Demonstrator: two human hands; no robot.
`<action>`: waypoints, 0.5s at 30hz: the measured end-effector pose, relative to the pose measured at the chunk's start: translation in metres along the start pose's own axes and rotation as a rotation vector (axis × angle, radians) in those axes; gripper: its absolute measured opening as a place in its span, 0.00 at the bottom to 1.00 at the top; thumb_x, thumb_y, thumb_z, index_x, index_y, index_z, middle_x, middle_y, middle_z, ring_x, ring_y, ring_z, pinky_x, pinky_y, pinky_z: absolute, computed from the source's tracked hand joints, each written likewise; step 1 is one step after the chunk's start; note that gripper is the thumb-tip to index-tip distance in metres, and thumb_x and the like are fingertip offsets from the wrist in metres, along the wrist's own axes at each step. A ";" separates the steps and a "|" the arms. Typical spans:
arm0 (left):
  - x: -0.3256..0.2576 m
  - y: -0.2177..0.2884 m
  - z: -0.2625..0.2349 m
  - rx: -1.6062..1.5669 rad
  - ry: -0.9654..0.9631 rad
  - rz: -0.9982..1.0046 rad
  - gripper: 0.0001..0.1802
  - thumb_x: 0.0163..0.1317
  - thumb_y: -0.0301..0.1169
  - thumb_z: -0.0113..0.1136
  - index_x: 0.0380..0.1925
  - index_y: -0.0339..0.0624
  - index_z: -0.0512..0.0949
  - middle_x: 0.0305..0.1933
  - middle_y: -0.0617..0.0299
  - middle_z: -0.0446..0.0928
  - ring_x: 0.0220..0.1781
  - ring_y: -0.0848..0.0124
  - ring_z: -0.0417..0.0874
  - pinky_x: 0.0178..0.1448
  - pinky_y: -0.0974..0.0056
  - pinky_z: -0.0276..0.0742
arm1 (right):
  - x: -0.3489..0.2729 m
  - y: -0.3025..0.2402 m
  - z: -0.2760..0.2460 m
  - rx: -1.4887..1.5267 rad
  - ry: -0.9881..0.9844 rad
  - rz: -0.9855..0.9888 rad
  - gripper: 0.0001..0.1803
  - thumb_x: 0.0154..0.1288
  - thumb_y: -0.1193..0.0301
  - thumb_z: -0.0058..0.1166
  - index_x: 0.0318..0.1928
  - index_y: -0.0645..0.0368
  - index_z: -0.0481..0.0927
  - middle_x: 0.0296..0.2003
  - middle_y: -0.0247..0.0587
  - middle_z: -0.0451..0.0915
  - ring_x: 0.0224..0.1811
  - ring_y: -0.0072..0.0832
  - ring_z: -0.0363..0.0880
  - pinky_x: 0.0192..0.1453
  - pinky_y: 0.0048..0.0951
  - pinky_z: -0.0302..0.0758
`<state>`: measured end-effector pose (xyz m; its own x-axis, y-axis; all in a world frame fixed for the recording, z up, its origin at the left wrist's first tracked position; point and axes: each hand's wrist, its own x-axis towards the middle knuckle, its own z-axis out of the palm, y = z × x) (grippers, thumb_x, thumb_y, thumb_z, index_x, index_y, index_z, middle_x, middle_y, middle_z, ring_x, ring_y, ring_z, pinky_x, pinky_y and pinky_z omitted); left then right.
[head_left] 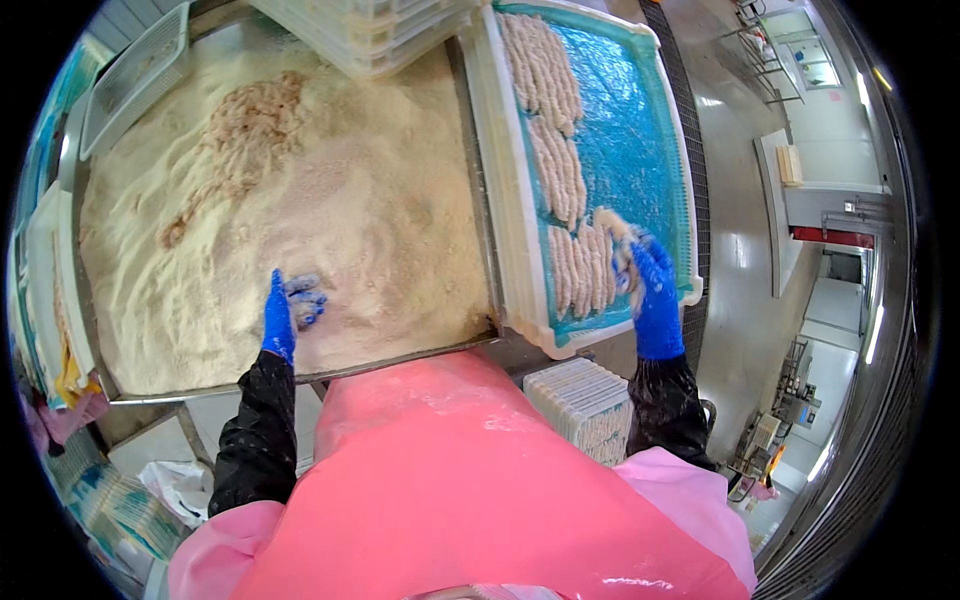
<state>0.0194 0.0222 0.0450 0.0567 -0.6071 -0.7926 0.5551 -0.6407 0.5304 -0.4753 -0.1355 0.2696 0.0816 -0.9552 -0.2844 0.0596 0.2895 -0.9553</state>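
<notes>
Head view: right hand (648,285) grasping breaded strip over white tray (510,230); left hand (285,312) half-curled in breadcrumbs (330,200) beside tray. Risk: coating sheds, strip lands crooked.

Blue gloves (655,300), pink apron (450,480), pale beige crumbs (330,200), turquoise-lined white tray (640,130).

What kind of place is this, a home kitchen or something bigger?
Most likely a food processing plant, at a breading station. A big steel bin of breadcrumbs fills the bench, a white tray holds rows of breaded strips, and the person wears blue gloves and a pink apron.
</notes>
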 end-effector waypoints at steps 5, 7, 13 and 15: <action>-0.003 0.003 0.012 0.040 0.122 -0.017 0.41 0.63 0.67 0.31 0.44 0.41 0.77 0.27 0.54 0.80 0.21 0.68 0.76 0.21 0.70 0.67 | 0.024 0.017 -0.046 -0.950 0.184 -0.244 0.18 0.69 0.67 0.49 0.56 0.61 0.73 0.31 0.36 0.79 0.25 0.22 0.74 0.32 0.19 0.73; 0.003 0.003 0.004 0.042 0.114 -0.011 0.41 0.63 0.67 0.31 0.44 0.41 0.77 0.27 0.55 0.79 0.20 0.69 0.76 0.21 0.70 0.66 | 0.024 0.045 -0.076 -1.353 0.087 -0.451 0.18 0.70 0.69 0.47 0.57 0.61 0.73 0.37 0.38 0.81 0.27 0.23 0.76 0.36 0.23 0.75; 0.002 0.000 0.006 0.072 0.157 0.013 0.40 0.63 0.67 0.32 0.43 0.41 0.77 0.26 0.56 0.79 0.21 0.70 0.76 0.22 0.71 0.67 | 0.042 0.039 -0.062 -1.109 0.099 -0.339 0.16 0.65 0.73 0.47 0.53 0.63 0.77 0.37 0.51 0.82 0.35 0.36 0.82 0.41 0.33 0.76; -0.003 0.001 0.013 0.086 0.205 0.018 0.40 0.63 0.66 0.33 0.43 0.41 0.78 0.26 0.57 0.79 0.21 0.71 0.76 0.22 0.71 0.67 | 0.047 0.035 -0.063 -1.032 0.047 -0.264 0.16 0.65 0.74 0.46 0.52 0.63 0.77 0.36 0.50 0.82 0.33 0.37 0.82 0.39 0.34 0.75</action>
<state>0.0089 0.0171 0.0520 0.2379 -0.5162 -0.8228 0.4799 -0.6740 0.5616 -0.5318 -0.1738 0.2179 0.1495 -0.9880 -0.0397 -0.8035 -0.0980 -0.5872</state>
